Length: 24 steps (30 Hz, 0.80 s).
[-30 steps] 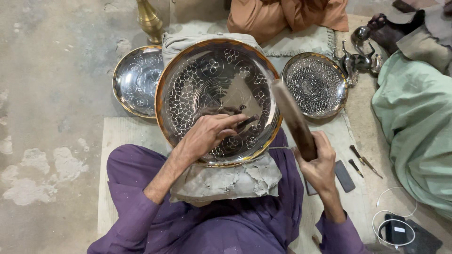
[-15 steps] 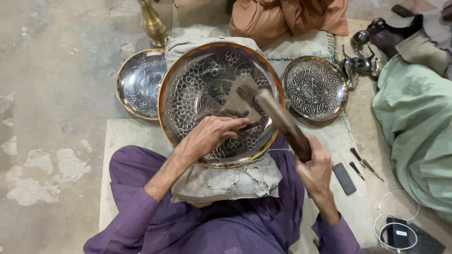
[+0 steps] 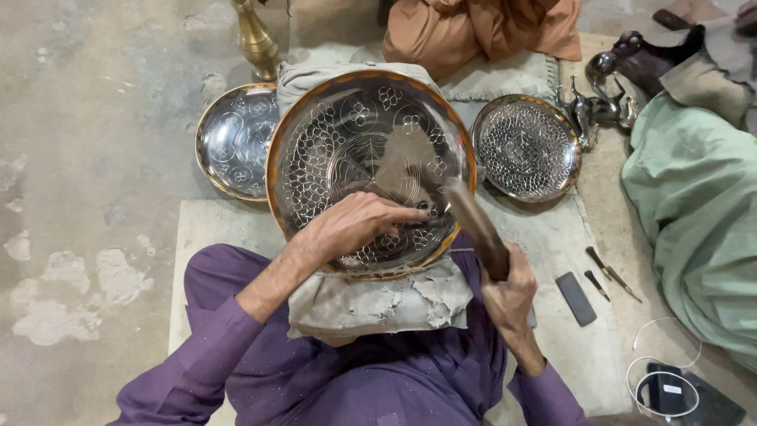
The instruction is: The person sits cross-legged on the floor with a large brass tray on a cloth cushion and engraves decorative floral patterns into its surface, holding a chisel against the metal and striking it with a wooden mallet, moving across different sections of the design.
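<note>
Left hand (image 3: 355,229): fingers closed around a thin chisel (image 3: 414,223), its tip set on the face of the large round tray (image 3: 371,170). Right hand (image 3: 509,292): fist wrapped tight on the wooden handle of a hammer (image 3: 473,225), whose head hangs just above the chisel end; contact cannot be confirmed.

The large round tray lies directly under the left hand, bedded on a grey lump of pitch (image 3: 378,300) resting on the person's lap. Its left half and upper rim carry finished flower and circle chasing. The centre, beyond the left hand, shows a dull, unworked patch; judged roughly two-thirds complete.

Left of the left hand, touching the large tray: a smaller engraved tray (image 3: 233,142). Beyond the right hand: a densely patterned small plate (image 3: 527,148), appearing finished. Right of the right hand, on the mat: spare punches (image 3: 607,276) and a dark flat stone (image 3: 576,298)
</note>
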Motion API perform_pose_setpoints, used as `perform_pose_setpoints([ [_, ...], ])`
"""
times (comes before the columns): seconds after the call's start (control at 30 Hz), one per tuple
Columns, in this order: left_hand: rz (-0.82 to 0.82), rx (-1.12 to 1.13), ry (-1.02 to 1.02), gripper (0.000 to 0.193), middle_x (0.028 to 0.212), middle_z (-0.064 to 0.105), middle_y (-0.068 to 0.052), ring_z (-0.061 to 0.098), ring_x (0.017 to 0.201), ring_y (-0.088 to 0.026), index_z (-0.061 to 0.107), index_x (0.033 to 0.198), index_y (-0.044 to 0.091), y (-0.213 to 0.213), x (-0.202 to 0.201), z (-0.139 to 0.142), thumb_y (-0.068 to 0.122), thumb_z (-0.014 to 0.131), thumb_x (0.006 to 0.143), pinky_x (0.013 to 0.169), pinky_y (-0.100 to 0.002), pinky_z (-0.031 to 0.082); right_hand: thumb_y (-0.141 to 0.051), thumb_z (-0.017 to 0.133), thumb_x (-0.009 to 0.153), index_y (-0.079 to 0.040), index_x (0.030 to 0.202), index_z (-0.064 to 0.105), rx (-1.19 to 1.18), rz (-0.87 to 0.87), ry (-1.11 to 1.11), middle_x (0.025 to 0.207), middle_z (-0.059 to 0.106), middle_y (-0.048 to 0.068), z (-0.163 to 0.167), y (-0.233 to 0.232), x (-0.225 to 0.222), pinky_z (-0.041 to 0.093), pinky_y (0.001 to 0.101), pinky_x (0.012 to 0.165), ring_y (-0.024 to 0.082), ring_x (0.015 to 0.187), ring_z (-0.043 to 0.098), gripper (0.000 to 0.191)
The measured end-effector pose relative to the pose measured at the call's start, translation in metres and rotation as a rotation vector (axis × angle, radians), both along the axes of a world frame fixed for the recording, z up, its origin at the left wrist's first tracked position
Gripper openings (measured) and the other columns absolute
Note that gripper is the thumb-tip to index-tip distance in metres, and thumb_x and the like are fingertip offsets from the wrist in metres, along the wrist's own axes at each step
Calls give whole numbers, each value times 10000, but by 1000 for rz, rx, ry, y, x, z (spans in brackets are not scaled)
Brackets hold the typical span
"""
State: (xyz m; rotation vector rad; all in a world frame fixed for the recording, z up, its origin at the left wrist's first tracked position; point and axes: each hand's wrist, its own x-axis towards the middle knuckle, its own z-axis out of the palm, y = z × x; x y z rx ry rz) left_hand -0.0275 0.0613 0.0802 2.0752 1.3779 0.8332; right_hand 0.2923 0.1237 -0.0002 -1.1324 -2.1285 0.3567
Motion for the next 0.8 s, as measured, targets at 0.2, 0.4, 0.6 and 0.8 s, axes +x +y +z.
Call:
perform_pose_setpoints([
  [0.2, -6, -91, 107, 477, 1035, 777, -71, 733, 899, -295, 675, 1334, 235, 3, -2, 6, 127, 683, 869, 746, -437, 567, -80, 838, 818, -23, 1098, 597, -77, 10, -103, 846, 666, 156, -25, 0, 5, 542, 448, 655, 304, 739, 682, 374],
  [0.4, -74, -157, 202, 467, 1015, 778, -65, 743, 901, -272, 631, 1391, 279, 6, -3, 4, 155, 621, 941, 780, -422, 575, 5, 765, 866, -40, 1211, 569, -178, 40, 81, 933, 682, 124, -49, 6, 11, 548, 399, 677, 266, 815, 723, 399],
  [0.6, -134, -13, 182, 369, 1033, 780, -42, 725, 921, -263, 669, 1326, 233, 2, -3, 6, 161, 590, 973, 770, -420, 568, 40, 729, 926, -78, 1212, 528, 73, 336, 430, 1083, 644, 150, -53, 17, 8, 611, 362, 786, 260, 942, 671, 369],
  [0.8, -117, -100, 183, 365, 1030, 770, -56, 727, 925, -274, 664, 1326, 235, 0, -7, 10, 192, 591, 971, 771, -433, 566, 39, 743, 983, -112, 1187, 472, 36, 281, 567, 1107, 595, 111, -46, 15, 1, 574, 346, 786, 205, 936, 623, 372],
])
